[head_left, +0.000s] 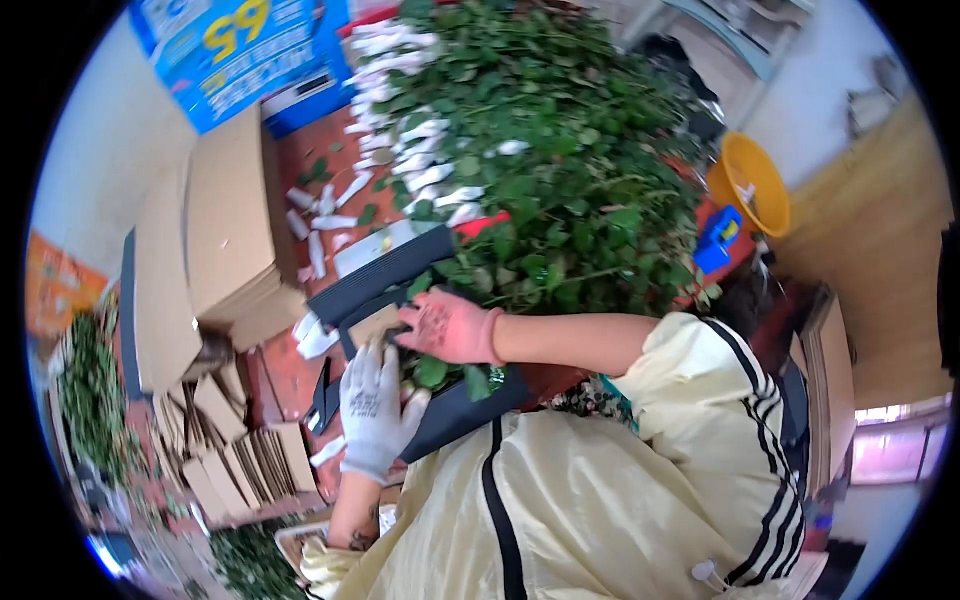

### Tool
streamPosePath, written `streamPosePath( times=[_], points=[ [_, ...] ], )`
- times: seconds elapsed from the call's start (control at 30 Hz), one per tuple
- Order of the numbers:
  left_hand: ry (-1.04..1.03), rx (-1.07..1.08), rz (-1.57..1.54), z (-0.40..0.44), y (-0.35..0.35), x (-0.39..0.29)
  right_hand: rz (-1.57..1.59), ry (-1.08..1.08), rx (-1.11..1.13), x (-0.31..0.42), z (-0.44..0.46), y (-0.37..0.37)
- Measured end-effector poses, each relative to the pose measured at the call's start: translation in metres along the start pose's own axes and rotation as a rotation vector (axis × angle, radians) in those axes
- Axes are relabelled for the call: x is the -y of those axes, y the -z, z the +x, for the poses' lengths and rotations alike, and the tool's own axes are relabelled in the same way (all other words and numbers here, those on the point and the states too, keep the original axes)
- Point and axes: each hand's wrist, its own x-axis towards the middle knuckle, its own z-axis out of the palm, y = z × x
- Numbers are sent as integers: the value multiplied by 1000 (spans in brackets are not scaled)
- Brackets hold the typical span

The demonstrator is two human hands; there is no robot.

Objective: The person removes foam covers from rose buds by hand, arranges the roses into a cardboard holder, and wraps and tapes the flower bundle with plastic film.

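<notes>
My left hand, in a white glove, lies with its fingers stretched out and the thumb apart. Its fingertips touch the lower edge of a small brown cardboard piece. At that piece's right edge is my right hand in a pink glove, its fingers bent against the cardboard; their tips are partly hidden. Under both hands is a dark box with leafy green stems in it. A black ridged strip runs along the box's far side.
A large heap of leafy stems, many with white-wrapped heads, covers the far table. Stacked cardboard sheets and small cardboard pieces stand left. A black stapler-like tool lies beside my left hand. A yellow basin is at right.
</notes>
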Motion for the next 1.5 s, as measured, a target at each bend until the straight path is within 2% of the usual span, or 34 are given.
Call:
streamPosePath(
  times=[0.03,0.1,0.13,0.2,0.27,0.37,0.43,0.6,0.67,0.8,0.83,0.93,0.97,1.1,1.2,1.33,1.4,1.5],
  points=[
    [-14,0,7,0,-1,0,-1,-46,14,0,-12,9],
    [-16,10,22,-2,-5,2,94,-55,-142,4,-32,23],
    [-8,19,31,-4,-8,3,275,-74,116,-7,-33,82],
    [-11,35,46,-4,-5,1,357,-212,-118,-21,-72,68],
    [-17,31,68,-5,-5,1,328,-406,-97,-50,-98,106],
    [19,37,32,-2,-3,-2,225,-495,-183,-84,-137,92],
    [21,33,50,-4,-5,-1,163,-513,45,-92,-152,89],
    [10,39,77,-3,-4,-4,76,-540,196,-83,-156,75],
    [-1,31,84,-4,-3,-5,90,-608,402,-87,-151,77],
    [11,19,68,-5,-4,-4,178,-630,537,-101,-158,91],
    [16,21,66,-6,-5,-5,52,-637,477,-100,-165,87],
    [5,7,72,-8,-11,-1,31,-614,411,-99,-168,75],
    [-5,2,70,-7,-10,-1,28,-612,499,-100,-164,73],
    [8,5,50,-7,-10,-1,-15,-600,532,-97,-161,78],
    [3,5,51,-8,-11,1,-11,-632,451,-95,-169,72],
    [-8,-10,53,-7,-10,0,-153,-630,472,-87,-163,103],
    [-9,-9,45,-9,-11,2,-311,-561,363,-84,-160,111],
    [-4,7,25,-8,-8,2,-358,-557,251,-91,-153,122]
  ],
)
